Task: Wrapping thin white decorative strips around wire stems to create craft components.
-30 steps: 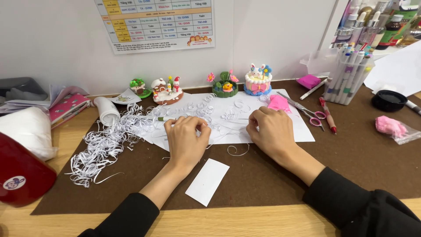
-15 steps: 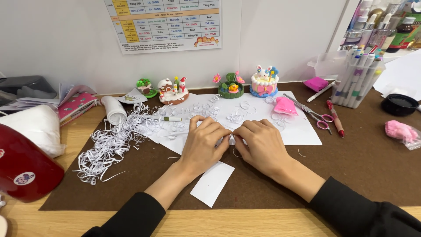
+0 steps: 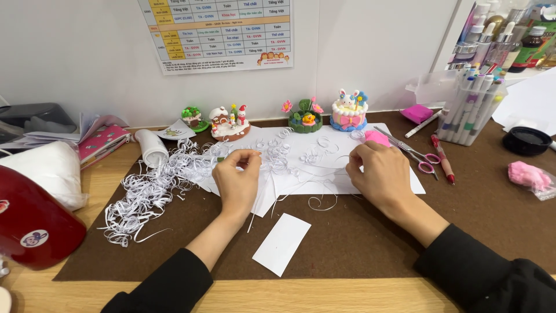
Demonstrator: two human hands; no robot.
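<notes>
The person is working thin white paper strips (image 3: 272, 159) into curls over a white sheet (image 3: 324, 174) on the brown mat (image 3: 370, 243). The left hand (image 3: 237, 179) is pinching one strip, fingers closed on it near its top end, the strip trailing toward six o'clock. The right hand (image 3: 382, 174), at three o'clock of the left, is resting fingertips down on the sheet; whether it grips anything cannot be told. The curling step seems underway; the next move likely calls for steadying the strip's free end.
</notes>
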